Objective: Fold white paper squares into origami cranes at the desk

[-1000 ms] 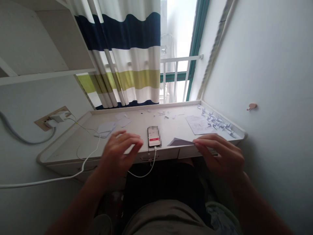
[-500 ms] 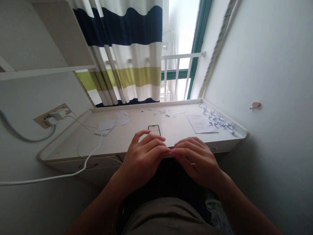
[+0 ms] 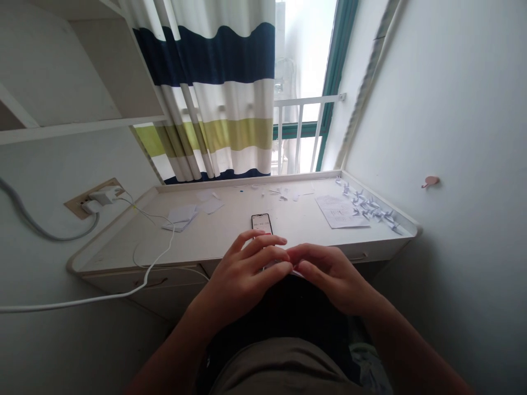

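Note:
My left hand (image 3: 245,271) and my right hand (image 3: 330,276) meet fingertip to fingertip just in front of the desk's front edge (image 3: 193,262). Both pinch a small folded paper (image 3: 297,270), of which only a pale sliver shows between the fingers. A phone (image 3: 262,222) lies on the desk just beyond my hands, screen lit, its near end hidden by my left fingers.
A printed sheet (image 3: 341,211) and several small folded paper figures (image 3: 373,208) lie at the desk's right. Loose paper pieces (image 3: 181,215) sit at the left, scraps (image 3: 282,192) at the back. A charger (image 3: 101,195) and white cable (image 3: 156,257) run along the left.
My hands came together from apart, the right one bringing the grey paper from the desk edge. They now sit slightly lower and nearer to me, pinching the paper tighter.

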Tool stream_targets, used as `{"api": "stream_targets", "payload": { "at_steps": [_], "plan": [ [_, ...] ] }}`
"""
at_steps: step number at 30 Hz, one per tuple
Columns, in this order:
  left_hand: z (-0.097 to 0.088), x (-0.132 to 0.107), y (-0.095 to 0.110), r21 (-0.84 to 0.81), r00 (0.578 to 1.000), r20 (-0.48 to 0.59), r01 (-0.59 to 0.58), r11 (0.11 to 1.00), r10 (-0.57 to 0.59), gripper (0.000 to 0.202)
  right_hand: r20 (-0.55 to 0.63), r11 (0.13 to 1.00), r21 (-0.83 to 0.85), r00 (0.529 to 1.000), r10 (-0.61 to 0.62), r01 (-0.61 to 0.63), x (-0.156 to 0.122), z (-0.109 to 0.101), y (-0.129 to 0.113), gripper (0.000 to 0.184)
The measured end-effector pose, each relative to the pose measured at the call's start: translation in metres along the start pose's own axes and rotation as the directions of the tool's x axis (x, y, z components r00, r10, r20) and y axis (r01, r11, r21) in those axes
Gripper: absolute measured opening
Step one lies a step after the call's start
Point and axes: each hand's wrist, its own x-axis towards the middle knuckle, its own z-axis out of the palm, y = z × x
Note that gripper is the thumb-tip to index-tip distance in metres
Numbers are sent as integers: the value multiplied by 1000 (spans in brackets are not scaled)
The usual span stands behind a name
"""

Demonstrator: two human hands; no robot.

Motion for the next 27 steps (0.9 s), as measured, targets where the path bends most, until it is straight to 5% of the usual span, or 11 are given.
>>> {"api": "stream_targets", "payload": {
  "at_steps": [5, 9, 13, 18, 22, 27],
  "plan": [
    [13, -6, -3, -57, 997, -76, 26, 998, -31, 20, -27, 915, 388, 991, 129, -108, 5, 15, 11, 25],
    [27, -15, -4, -241, 945, -181, 225, 944, -272, 45, -89, 878, 471, 985, 149, -90, 5, 17, 11, 36],
    [34, -17, -2, -472, 824, -84, 462, 750, -560, 50, -125, 879, 470, 980, 153, -77, 4, 20, 5, 40],
    [22, -12, -6, -610, 742, 60, 556, 564, -667, 26, -147, 917, 398, 986, 80, -15, 2, 23, 3, 48],
    [7, -7, -11, -680, 783, 229, 554, 481, -579, 38, -104, 927, 372, 990, 94, -49, 4, 20, 1, 44],
    [-5, 3, -15, -571, 846, 239, 519, 636, -477, 17, -99, 923, 378, 988, 119, -73, 12, 17, -5, 24]
  ]
}}
